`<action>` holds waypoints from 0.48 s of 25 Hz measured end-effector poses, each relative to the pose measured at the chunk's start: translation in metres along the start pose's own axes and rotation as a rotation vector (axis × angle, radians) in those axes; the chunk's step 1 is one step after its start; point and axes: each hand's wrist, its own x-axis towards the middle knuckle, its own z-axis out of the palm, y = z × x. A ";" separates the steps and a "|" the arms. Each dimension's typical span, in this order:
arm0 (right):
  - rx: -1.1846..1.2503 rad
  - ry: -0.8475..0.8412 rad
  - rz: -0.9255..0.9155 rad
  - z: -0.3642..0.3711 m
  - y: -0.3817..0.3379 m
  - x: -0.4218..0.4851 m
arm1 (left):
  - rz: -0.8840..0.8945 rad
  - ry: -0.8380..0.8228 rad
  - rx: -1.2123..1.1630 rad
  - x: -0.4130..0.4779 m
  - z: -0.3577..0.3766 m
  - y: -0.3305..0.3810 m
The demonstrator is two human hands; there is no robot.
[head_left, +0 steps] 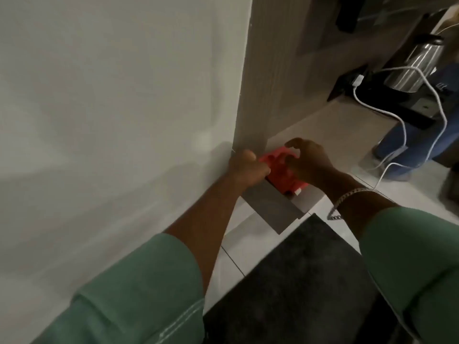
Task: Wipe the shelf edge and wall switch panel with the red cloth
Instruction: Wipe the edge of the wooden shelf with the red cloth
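A red cloth (280, 173) lies bunched on the corner of a grey shelf (320, 127), close to its front edge (270, 207). My left hand (244, 167) is closed on the cloth's left side, next to the white wall (111, 108). Over the cloth's right side rests my right hand (308, 160), fingers curled and partly spread, pressing on it. A chain bracelet hangs at my right wrist. No wall switch panel is in view.
An upright wooden panel (268, 70) rises behind the cloth. Further back on the shelf stand a steel kettle (414, 63) on a black base and a white cable (397, 115). A dark mat (298, 281) lies on the tiled floor below. A person in blue jeans (422, 145) stands at right.
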 end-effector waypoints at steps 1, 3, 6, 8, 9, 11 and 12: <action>0.007 -0.047 0.020 0.004 0.008 0.002 | -0.054 -0.031 -0.078 0.003 0.010 -0.004; 0.072 -0.065 0.046 0.012 0.017 0.002 | -0.156 -0.062 -0.260 0.011 0.024 -0.013; 0.127 -0.025 0.039 0.027 0.025 -0.010 | -0.226 -0.037 -0.496 0.019 0.039 -0.025; 0.178 0.016 0.006 0.032 0.023 -0.022 | -0.263 0.028 -0.589 0.017 0.042 -0.031; 0.191 0.014 -0.006 0.036 0.021 -0.029 | -0.275 0.055 -0.594 0.012 0.042 -0.035; 0.150 0.021 -0.049 0.043 0.008 -0.042 | -0.284 0.058 -0.588 0.002 0.033 -0.040; 0.095 0.043 -0.094 0.044 -0.001 -0.050 | -0.275 0.045 -0.584 -0.004 0.025 -0.040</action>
